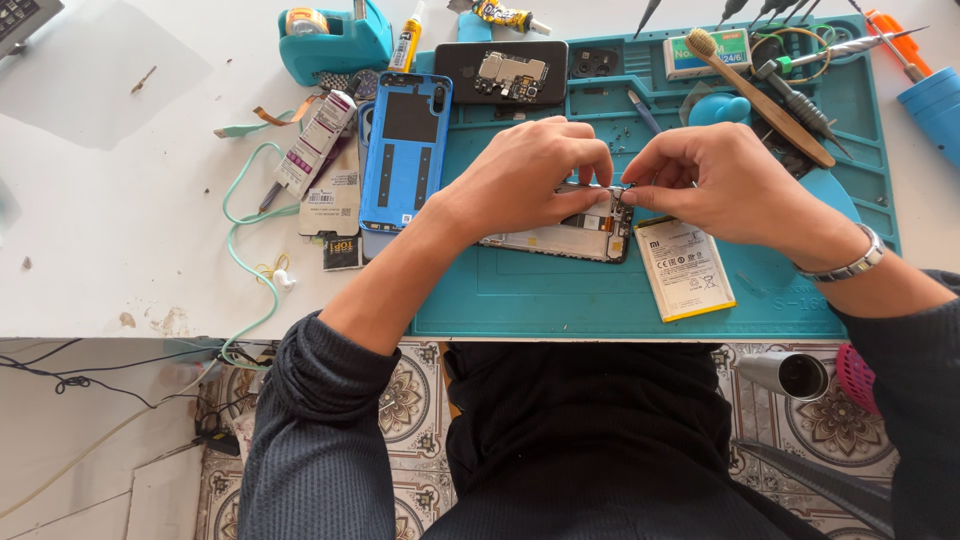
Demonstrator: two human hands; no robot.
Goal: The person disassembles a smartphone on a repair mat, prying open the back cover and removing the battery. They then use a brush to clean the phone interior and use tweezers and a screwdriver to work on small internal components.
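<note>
Head view: opened phone [560,235] lies face down on the teal work mat [620,300], back removed, board exposed. Left hand [530,180] rests over its upper part, fingers curled down and pressing on the frame. Right hand [700,180] meets it at the phone's top corner, thumb and forefinger pinched together on a tiny part [627,188], too small to identify. Just right of the phone: flat white battery [684,268], apart from it. Left of it: blue back cover [405,150], inside up. Behind the hands: second dark phone [500,72] with a loose board. Wooden brush [760,95] and screwdrivers lie at the mat's far right. White surface [120,200] carries a teal tape dispenser [335,40]
</note>
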